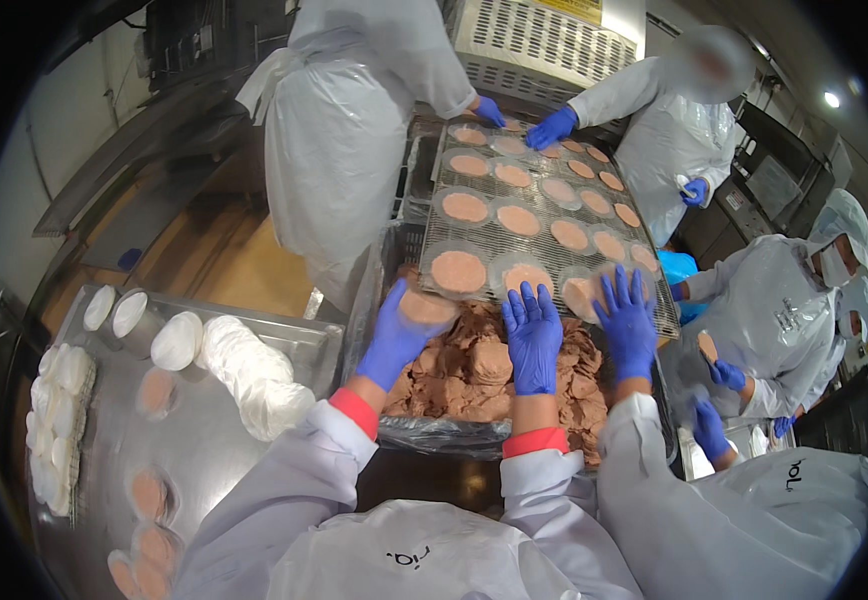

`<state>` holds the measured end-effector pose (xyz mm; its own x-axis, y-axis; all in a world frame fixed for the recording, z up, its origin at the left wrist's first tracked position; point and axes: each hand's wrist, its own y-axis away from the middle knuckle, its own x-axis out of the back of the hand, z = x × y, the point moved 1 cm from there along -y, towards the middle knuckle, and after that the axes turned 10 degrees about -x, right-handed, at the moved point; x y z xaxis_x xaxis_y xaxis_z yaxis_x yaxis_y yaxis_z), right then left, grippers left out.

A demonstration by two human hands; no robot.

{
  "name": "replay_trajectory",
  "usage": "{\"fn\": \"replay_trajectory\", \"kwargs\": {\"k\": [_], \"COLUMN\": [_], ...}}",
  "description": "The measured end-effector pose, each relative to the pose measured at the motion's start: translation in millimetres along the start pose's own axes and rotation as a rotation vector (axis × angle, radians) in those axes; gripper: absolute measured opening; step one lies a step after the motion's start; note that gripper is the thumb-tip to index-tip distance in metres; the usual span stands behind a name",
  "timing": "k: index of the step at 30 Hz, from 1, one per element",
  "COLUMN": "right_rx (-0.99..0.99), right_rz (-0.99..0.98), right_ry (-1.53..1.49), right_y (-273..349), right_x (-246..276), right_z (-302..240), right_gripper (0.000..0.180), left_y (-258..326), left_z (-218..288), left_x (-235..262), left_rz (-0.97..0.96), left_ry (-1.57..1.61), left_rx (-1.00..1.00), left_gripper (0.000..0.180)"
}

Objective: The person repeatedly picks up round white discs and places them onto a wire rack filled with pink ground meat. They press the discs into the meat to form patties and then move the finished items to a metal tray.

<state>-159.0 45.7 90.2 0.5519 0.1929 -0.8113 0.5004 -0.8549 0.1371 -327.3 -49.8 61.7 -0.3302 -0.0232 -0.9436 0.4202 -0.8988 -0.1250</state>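
In my blue-gloved left hand (392, 340) is a round meat patty (428, 308), slightly blurred, held just off the near left corner of the wire mesh conveyor (544, 238). Fingers together and stretched out, my right hand (533, 340) reaches to the belt's near edge, its fingertips by a patty on a clear film disc (524, 275); nothing shows in it. Rows of pale pink patties on such discs (458, 270) cover the belt. Below both hands, a dark-lined bin holds a heap of brown-pink ground meat (484, 370).
At my right, a co-worker's gloved hand (628, 325) spreads over the belt's near right corner. Two people work at the far end; others stand to the right. On the left, a steel table (224, 480) carries patties (149, 495), white round stacks (59, 420) and a white wrapped bundle (252, 375).
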Motion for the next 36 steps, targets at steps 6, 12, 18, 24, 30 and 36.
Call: {"fn": "replay_trajectory", "kwargs": {"k": [6, 12, 18, 24, 30, 36], "right_rx": [-0.222, -0.192, -0.099, -0.114, -0.062, 0.847], "right_rz": [0.063, 0.029, -0.3, -0.303, 0.123, 0.073], "right_ry": [-0.315, -0.273, 0.126, 0.343, 0.638, 1.411], "right_y": [-17.4, -7.5, 57.3, 66.0, 42.0, 13.4], "right_x": [45.3, 45.5, -48.4, -44.2, 20.2, -23.2], "right_z": [13.8, 19.4, 40.4, 39.0, 51.4, 4.6], "right_gripper": [0.058, 0.062, 0.079, 0.077, 0.056, 0.069], "left_y": [-48.4, 6.2, 47.9, 25.6, 22.3, -18.1], "left_z": [-43.1, -25.0, -10.7, -2.5, -21.9, -18.2], "left_x": [26.0, 12.4, -75.4, -22.8, 80.6, 5.6], "left_rz": [0.042, 0.21, -0.273, -0.02, 0.186, -0.006], "left_ry": [-0.046, -0.098, -1.157, -0.659, -0.11, -0.033], "left_rx": [0.011, -0.004, -0.541, -0.321, 0.165, 0.132], "left_gripper": [0.046, 0.045, 0.048, 0.04, 0.048, 0.059]}}
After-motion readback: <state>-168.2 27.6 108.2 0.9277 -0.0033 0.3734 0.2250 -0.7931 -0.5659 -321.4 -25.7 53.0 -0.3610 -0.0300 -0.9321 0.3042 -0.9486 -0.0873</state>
